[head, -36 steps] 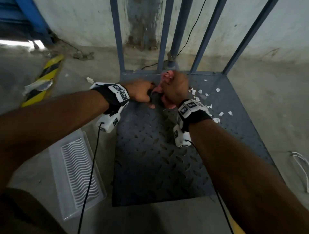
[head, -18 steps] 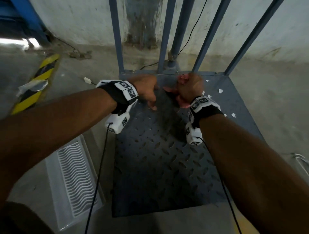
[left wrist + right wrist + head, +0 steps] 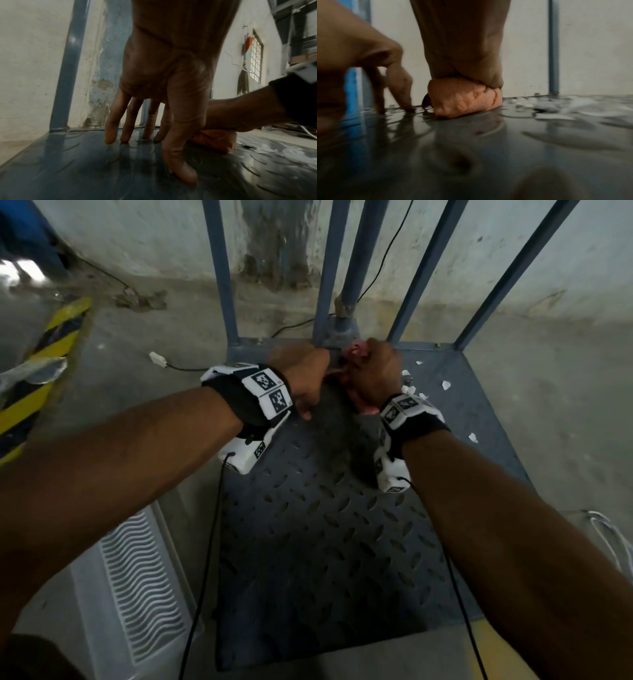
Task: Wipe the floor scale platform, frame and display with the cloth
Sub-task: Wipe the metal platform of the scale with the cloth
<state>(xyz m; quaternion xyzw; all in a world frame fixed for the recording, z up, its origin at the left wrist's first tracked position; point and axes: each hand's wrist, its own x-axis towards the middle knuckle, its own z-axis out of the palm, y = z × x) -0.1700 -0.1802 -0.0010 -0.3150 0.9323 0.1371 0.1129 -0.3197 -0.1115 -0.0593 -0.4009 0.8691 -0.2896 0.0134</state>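
The platform wipe is judged to be the step in hand. A bunched pink cloth point(image 3: 465, 98) is clamped in the right hand point(image 3: 373, 371) and pressed onto the scale platform point(image 3: 325, 542) at its far edge, near the frame uprights point(image 3: 221, 268). The left hand point(image 3: 163, 83) is spread, fingertips braced on the plate just beside the cloth, nothing held. White scraps point(image 3: 445, 385) lie to the right, prob. paper. Next, a sweep twd them seems called for; frame & display are not yet reached.
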